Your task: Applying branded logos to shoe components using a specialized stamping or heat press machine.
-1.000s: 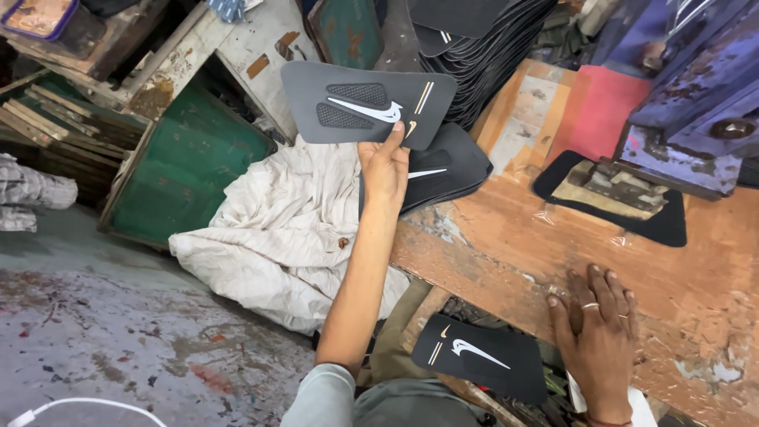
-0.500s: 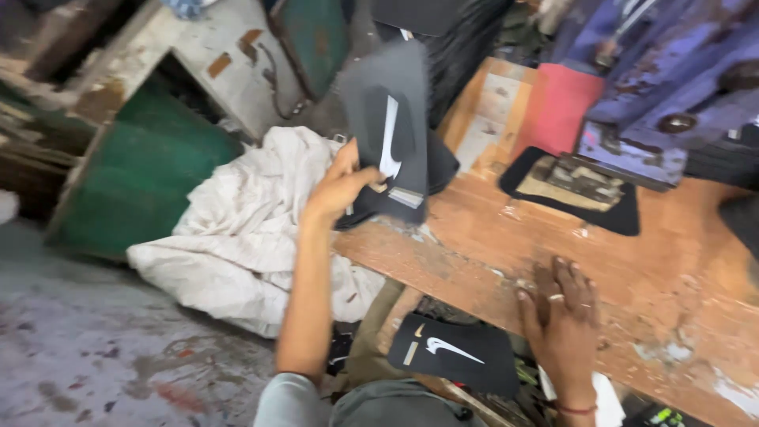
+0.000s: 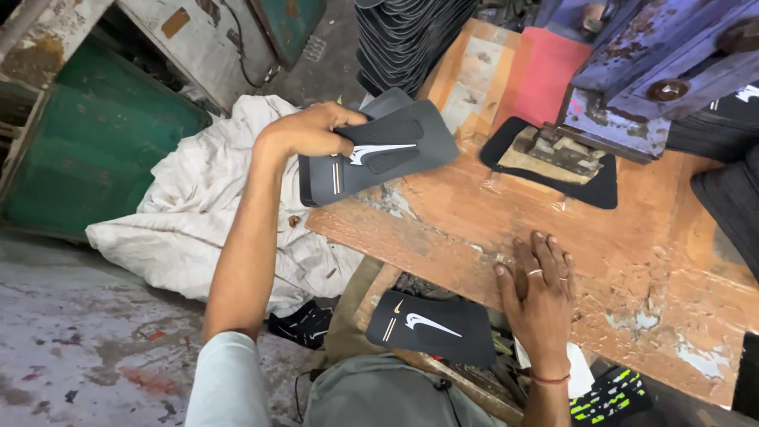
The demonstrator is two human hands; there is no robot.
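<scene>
Head view shows the left hand (image 3: 316,130) gripping a dark grey flat rubber piece with a white curved mark (image 3: 379,154); the fingers are closed around its left end, and the piece lies tilted over the near-left edge of the worn orange wooden table (image 3: 632,261). A second similar dark piece (image 3: 389,103) sits just under it. The right hand (image 3: 541,292) rests flat on the table, fingers spread a little, holding nothing. Below the table edge, on the person's lap, lies another black piece with a white mark (image 3: 431,328). A crumpled white cloth (image 3: 198,213) lies on the floor to the left. A black cut-out sheet (image 3: 601,186) lies under the blue metal press (image 3: 632,87).
</scene>
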